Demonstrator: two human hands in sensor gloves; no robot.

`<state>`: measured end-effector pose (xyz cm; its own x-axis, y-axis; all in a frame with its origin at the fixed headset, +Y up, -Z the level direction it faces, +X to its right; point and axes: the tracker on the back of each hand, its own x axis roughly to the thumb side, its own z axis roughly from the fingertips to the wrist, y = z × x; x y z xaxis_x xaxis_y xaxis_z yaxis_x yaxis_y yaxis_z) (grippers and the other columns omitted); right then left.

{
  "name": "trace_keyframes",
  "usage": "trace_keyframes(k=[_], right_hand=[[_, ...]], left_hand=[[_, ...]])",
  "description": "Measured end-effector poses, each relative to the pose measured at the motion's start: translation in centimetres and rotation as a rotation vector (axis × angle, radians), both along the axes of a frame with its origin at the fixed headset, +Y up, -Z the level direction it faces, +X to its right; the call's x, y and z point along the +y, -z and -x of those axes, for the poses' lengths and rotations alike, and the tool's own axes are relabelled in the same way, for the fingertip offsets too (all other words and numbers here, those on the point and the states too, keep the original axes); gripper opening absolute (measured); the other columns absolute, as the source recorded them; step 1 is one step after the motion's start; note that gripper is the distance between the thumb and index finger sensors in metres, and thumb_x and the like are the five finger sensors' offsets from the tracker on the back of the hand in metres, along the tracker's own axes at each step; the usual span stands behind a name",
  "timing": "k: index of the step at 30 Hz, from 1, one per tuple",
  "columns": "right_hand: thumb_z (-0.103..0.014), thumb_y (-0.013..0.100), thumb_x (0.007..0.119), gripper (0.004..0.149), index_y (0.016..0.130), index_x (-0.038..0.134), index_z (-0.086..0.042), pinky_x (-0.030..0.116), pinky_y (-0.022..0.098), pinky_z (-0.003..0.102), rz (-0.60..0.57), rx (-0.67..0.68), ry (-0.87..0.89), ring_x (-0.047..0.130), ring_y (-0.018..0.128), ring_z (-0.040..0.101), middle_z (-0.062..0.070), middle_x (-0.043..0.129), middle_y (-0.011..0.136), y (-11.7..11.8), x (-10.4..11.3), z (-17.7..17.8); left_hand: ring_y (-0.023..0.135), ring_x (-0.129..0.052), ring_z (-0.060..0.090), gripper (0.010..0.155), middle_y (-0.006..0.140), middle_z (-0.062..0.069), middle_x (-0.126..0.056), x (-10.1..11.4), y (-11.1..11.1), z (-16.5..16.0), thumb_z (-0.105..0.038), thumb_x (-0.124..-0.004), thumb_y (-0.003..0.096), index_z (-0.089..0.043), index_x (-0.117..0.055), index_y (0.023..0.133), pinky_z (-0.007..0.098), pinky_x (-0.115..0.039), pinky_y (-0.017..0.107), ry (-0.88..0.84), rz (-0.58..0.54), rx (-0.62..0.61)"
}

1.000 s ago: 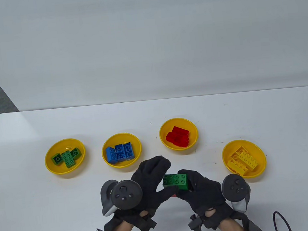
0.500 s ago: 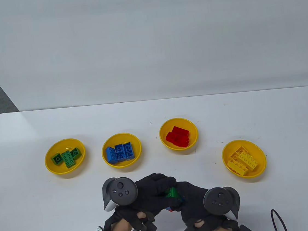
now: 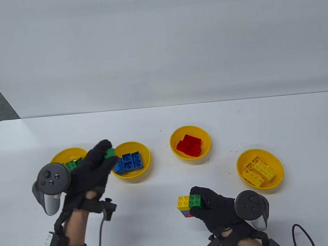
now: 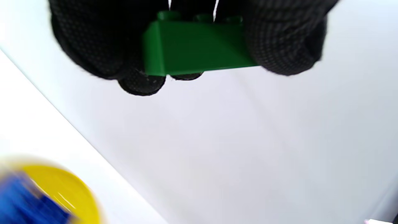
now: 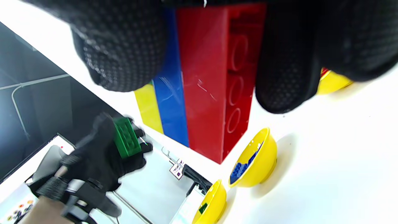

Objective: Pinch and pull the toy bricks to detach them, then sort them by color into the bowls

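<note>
My left hand (image 3: 96, 162) pinches a detached green brick (image 3: 109, 153) (image 4: 196, 46) in the air between the green bowl (image 3: 56, 156) and the blue bowl (image 3: 143, 151). In the right wrist view that same green brick (image 5: 126, 141) shows in the left hand's fingers. My right hand (image 3: 203, 203) grips the remaining brick stack (image 3: 189, 204) near the table's front; its top shows a yellow and a green brick, with blue and red layers below (image 5: 205, 77).
The red bowl (image 3: 205, 136) holds red bricks at centre. The yellow bowl (image 3: 276, 158) with yellow bricks sits at the right. A cable (image 3: 301, 234) lies at the bottom right corner. The table's far edge (image 3: 162, 105) runs behind the bowls.
The hands were together on the stack; the left hand has pulled a green brick off and carried it up and left towards the bowls. The right hand keeps the stack.
</note>
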<state>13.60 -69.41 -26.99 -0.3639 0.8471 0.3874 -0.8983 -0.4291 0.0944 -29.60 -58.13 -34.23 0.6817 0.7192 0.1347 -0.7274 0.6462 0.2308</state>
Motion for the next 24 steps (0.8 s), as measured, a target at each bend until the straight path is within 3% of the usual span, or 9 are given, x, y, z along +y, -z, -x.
trace_keyframes(k=[2,5,7,10,14,16,18,24], right_hand=[[-0.038,0.033,0.091,0.061,0.087,0.080,-0.011,0.086,0.028,0.060,0.010,-0.006,-0.001,0.100,0.048,0.047,0.026,0.090,0.077,0.1,-0.1,-0.2],[-0.037,0.033,0.091,0.063,0.087,0.078,-0.007,0.085,0.029,0.059,0.008,-0.013,-0.045,0.099,0.048,0.046,0.025,0.089,0.078,0.1,-0.2,-0.3],[-0.037,0.032,0.092,0.064,0.086,0.077,-0.005,0.085,0.029,0.058,0.013,-0.007,-0.064,0.098,0.049,0.047,0.026,0.088,0.078,0.1,-0.3,-0.2],[-0.035,0.032,0.093,0.064,0.086,0.077,-0.004,0.085,0.029,0.058,0.019,0.000,-0.088,0.097,0.049,0.047,0.026,0.087,0.079,0.2,-0.4,0.1],[-0.032,0.031,0.094,0.064,0.086,0.076,-0.004,0.085,0.030,0.057,0.019,0.003,-0.111,0.097,0.049,0.047,0.026,0.086,0.080,0.3,-0.5,0.4],[-0.031,0.031,0.094,0.065,0.086,0.076,-0.004,0.085,0.031,0.057,0.020,0.001,-0.115,0.096,0.050,0.047,0.026,0.086,0.080,0.4,-0.5,0.5],[-0.030,0.030,0.095,0.065,0.086,0.077,-0.003,0.085,0.032,0.056,0.019,-0.004,-0.120,0.096,0.050,0.047,0.026,0.085,0.081,0.4,-0.5,0.6],[-0.028,0.028,0.097,0.065,0.084,0.080,-0.001,0.089,0.031,0.052,0.013,-0.028,-0.118,0.098,0.049,0.044,0.028,0.085,0.081,0.6,-0.4,0.5]], left_hand=[[0.087,-0.092,0.046,0.065,0.100,0.017,-0.083,-0.6,1.7,2.3,-0.044,-0.090,0.0464,-0.026,-0.070,0.105,0.059,-0.083,0.058,0.154,0.107,0.122],[0.093,-0.085,0.046,0.068,0.106,0.018,-0.074,-3.4,4.2,4.9,-0.029,-0.091,0.0481,-0.022,-0.061,0.109,0.059,-0.079,0.063,0.291,0.243,0.264],[0.095,-0.083,0.047,0.068,0.107,0.015,-0.075,-5.6,5.4,6.1,-0.028,-0.093,0.0476,-0.024,-0.063,0.109,0.063,-0.075,0.064,0.360,0.317,0.332],[0.098,-0.082,0.044,0.068,0.108,0.011,-0.078,-8.3,6.7,7.2,-0.031,-0.095,0.0467,-0.027,-0.065,0.108,0.065,-0.069,0.067,0.458,0.353,0.402],[0.103,-0.075,0.041,0.070,0.112,0.009,-0.071,-10.0,7.7,8.3,-0.035,-0.091,0.0491,-0.028,-0.058,0.110,0.063,-0.064,0.071,0.416,0.374,0.420],[0.106,-0.065,0.048,0.077,0.116,0.018,-0.058,-10.1,7.6,8.6,-0.042,-0.089,0.0496,-0.024,-0.049,0.112,0.066,-0.059,0.072,0.369,0.407,0.434],[0.106,-0.059,0.052,0.077,0.117,0.021,-0.051,-9.3,7.1,8.6,-0.047,-0.085,0.0506,-0.023,-0.046,0.113,0.068,-0.055,0.072,0.331,0.373,0.439],[0.105,-0.061,0.053,0.071,0.117,0.023,-0.052,-3.9,4.4,5.3,-0.052,-0.081,0.0514,-0.024,-0.055,0.111,0.068,-0.058,0.071,0.291,0.213,0.288]])
